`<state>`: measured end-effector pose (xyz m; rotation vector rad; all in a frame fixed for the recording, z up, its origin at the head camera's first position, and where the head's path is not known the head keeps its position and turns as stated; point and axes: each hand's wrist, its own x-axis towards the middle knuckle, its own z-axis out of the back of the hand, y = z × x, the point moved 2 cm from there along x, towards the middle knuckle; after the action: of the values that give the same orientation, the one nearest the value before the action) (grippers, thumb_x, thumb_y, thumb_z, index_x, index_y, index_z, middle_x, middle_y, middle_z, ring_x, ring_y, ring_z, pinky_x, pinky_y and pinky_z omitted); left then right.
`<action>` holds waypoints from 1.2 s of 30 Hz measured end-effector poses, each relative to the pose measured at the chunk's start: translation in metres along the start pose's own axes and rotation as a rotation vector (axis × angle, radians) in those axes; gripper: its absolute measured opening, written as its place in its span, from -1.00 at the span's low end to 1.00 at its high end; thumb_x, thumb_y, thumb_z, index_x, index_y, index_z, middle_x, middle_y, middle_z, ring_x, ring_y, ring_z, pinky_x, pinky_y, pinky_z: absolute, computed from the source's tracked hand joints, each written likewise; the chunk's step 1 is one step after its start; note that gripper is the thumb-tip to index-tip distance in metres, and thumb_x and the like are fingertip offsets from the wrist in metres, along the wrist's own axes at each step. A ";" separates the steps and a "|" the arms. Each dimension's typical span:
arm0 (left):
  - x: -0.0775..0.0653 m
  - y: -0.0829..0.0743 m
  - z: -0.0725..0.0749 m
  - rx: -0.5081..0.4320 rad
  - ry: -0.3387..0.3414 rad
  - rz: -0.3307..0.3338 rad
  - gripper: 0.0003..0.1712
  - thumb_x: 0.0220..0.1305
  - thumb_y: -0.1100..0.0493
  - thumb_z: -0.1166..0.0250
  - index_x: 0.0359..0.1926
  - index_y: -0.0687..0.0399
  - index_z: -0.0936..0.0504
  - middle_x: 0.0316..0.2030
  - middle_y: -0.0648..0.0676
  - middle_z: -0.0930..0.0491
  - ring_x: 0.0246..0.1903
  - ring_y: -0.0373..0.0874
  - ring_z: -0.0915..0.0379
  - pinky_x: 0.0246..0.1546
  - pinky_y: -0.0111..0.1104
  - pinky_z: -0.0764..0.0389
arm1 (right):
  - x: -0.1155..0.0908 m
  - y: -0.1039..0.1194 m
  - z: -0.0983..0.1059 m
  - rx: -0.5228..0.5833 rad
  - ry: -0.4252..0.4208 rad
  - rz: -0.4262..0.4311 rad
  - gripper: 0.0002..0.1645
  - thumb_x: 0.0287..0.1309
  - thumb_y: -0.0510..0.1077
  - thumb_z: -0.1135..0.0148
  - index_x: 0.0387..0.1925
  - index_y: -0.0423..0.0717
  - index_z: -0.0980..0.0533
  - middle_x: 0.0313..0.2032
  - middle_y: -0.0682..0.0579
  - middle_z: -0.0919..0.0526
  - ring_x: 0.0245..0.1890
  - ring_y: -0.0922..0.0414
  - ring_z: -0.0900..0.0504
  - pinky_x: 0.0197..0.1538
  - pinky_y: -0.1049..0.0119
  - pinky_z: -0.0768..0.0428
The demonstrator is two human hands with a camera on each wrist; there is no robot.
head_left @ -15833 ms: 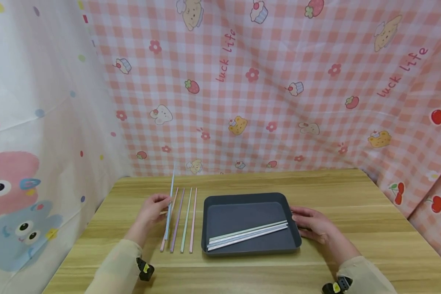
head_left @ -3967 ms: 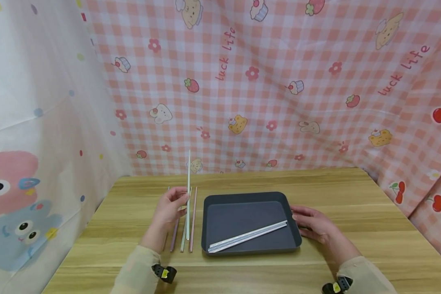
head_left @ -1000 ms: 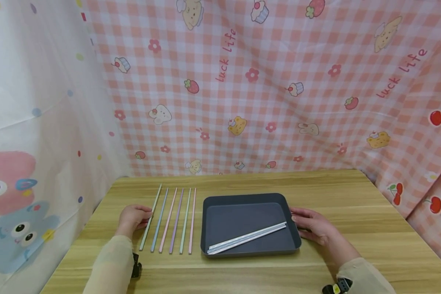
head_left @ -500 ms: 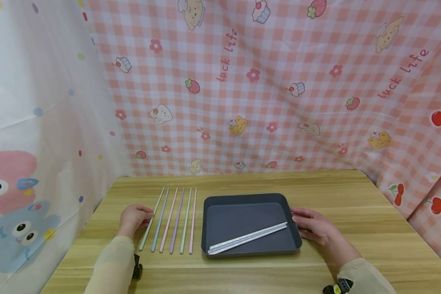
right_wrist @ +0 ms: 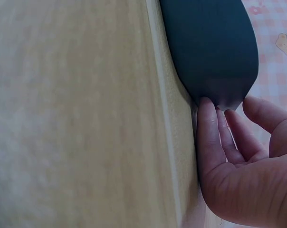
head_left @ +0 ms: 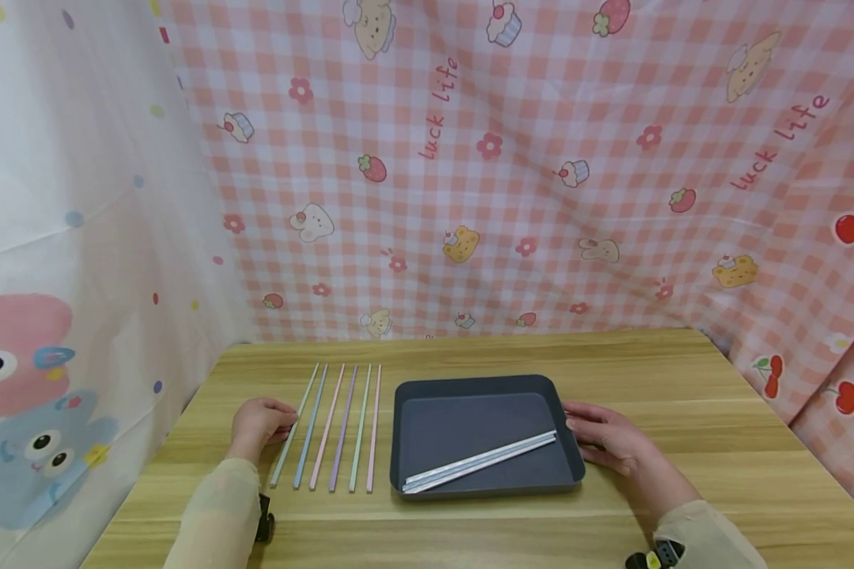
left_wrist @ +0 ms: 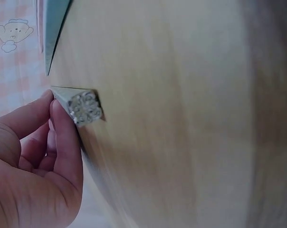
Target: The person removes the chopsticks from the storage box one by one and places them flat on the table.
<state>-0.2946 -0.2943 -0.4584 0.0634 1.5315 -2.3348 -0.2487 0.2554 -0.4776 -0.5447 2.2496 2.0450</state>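
Head view: fwd/down, farthest | L-wrist view: close, L hand [left_wrist: 39, 190] | R-wrist view: close, R hand [right_wrist: 257, 178] | head+R-wrist share tray [head_left: 462, 419]

A narrow lane of bare counter [head_left: 386, 510] separates the rightmost pink chopstick [head_left: 375, 428] from the tray [head_left: 470, 387], whose right wall is blocked by the right hand [head_left: 605, 436]. Wide room stretches beyond to the counter's right edge. At left, six chopsticks [head_left: 344, 427] leave only thin gaps, and the left hand [head_left: 259, 424] bars their outer side.
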 end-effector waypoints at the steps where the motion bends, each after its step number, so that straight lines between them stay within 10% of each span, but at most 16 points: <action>1: 0.000 0.000 0.000 -0.006 0.000 0.001 -0.91 0.17 0.41 -0.36 -0.31 0.44 -0.67 -0.55 0.01 -0.60 -0.55 -0.21 -0.51 -0.47 -0.38 -0.64 | 0.000 0.000 0.000 -0.003 0.000 0.000 -0.37 0.36 -0.20 -0.22 0.37 -0.31 -0.30 -0.08 0.11 -0.68 -0.14 0.21 -0.64 -0.11 0.27 -0.63; 9: 0.000 0.000 0.002 -0.037 0.002 0.001 -0.95 0.16 0.42 -0.37 -0.42 0.34 -0.67 -0.55 0.02 -0.59 -0.56 -0.20 -0.52 -0.49 -0.37 -0.65 | 0.000 0.000 0.000 0.003 -0.013 0.001 -0.39 0.35 -0.21 -0.22 0.36 -0.29 -0.33 -0.09 0.11 -0.68 -0.15 0.21 -0.65 -0.13 0.28 -0.64; 36: -0.024 -0.033 0.002 -0.090 0.127 -0.078 -0.41 0.37 0.19 -0.26 0.27 0.49 -0.35 -0.22 0.04 -0.66 -0.24 -0.16 -0.61 -0.14 -0.22 -0.65 | 0.000 0.001 -0.001 0.021 -0.017 -0.009 -0.42 0.34 -0.23 -0.23 0.34 -0.26 -0.38 -0.12 0.11 -0.69 -0.17 0.21 -0.65 -0.16 0.29 -0.65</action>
<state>-0.2823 -0.2784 -0.4230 0.1347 1.7273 -2.3577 -0.2485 0.2548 -0.4768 -0.5331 2.2521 2.0111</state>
